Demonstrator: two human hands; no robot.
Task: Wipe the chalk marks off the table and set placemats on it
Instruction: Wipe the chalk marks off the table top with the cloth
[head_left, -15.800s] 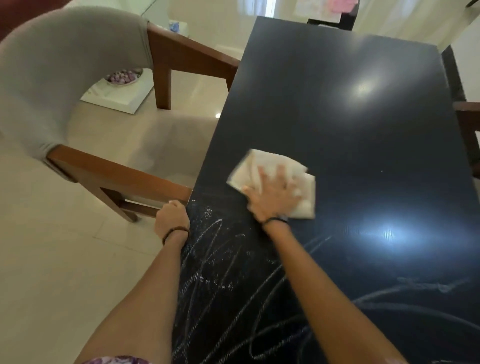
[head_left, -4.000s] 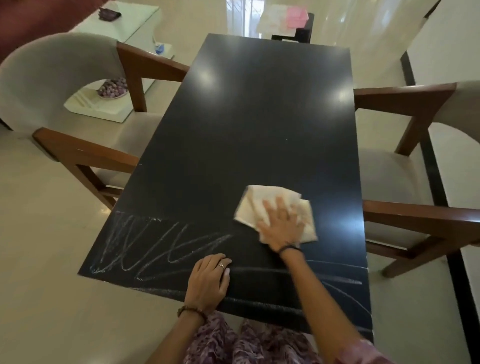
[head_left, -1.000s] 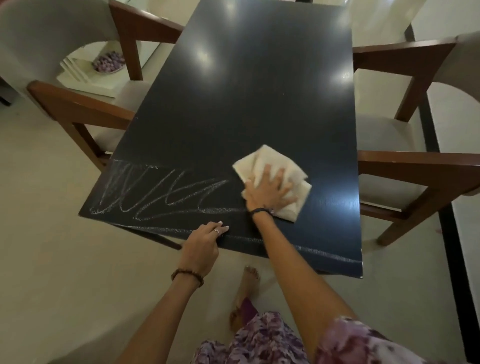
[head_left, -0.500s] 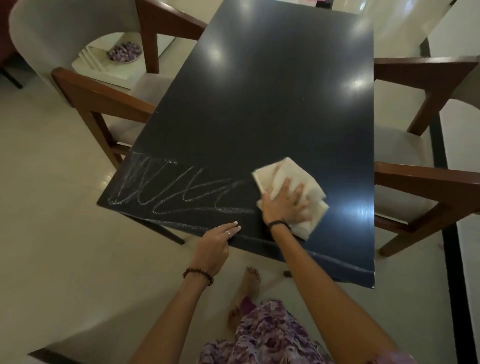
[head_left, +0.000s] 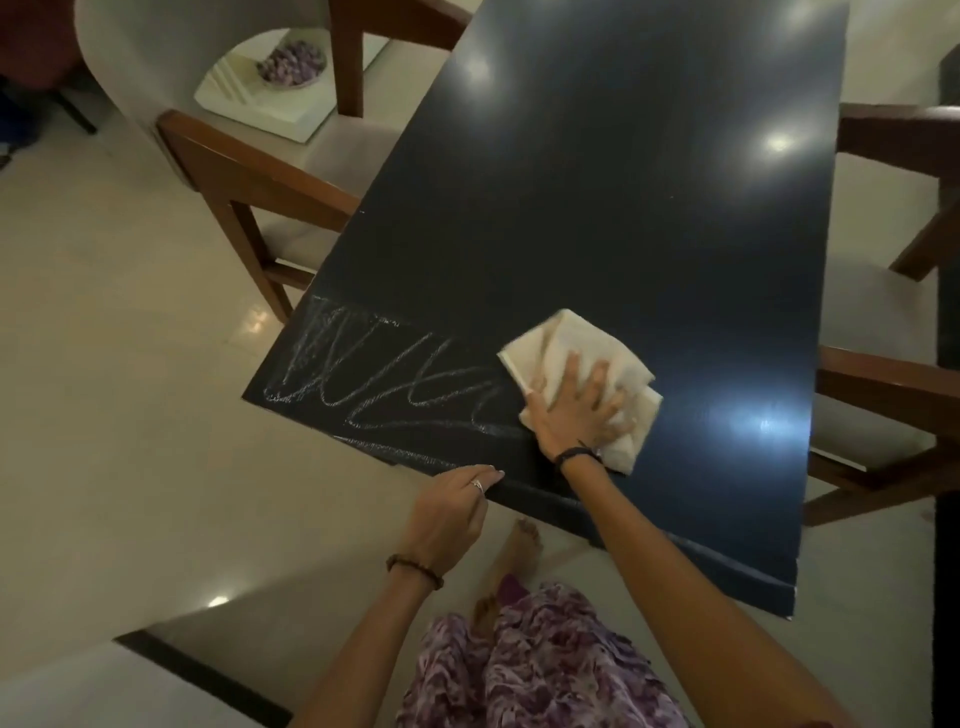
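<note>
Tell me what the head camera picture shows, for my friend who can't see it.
A person's right hand presses a folded cream cloth flat on a glossy dark rectangular table, beside white chalk scribbles near its left corner. The left hand touches the near edge.

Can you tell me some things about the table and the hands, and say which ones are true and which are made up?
1. The right hand presses flat on a folded cream cloth. True.
2. White chalk scribbles remain on the near left corner of the dark glossy table. True.
3. The left hand is holding a piece of chalk. False: it holds nothing, and its fingers rest on the table's near edge.
4. Placemats are already laid on the table. False: none are in view.
5. The cloth lies to the right of the chalk scribbles. True.
</note>
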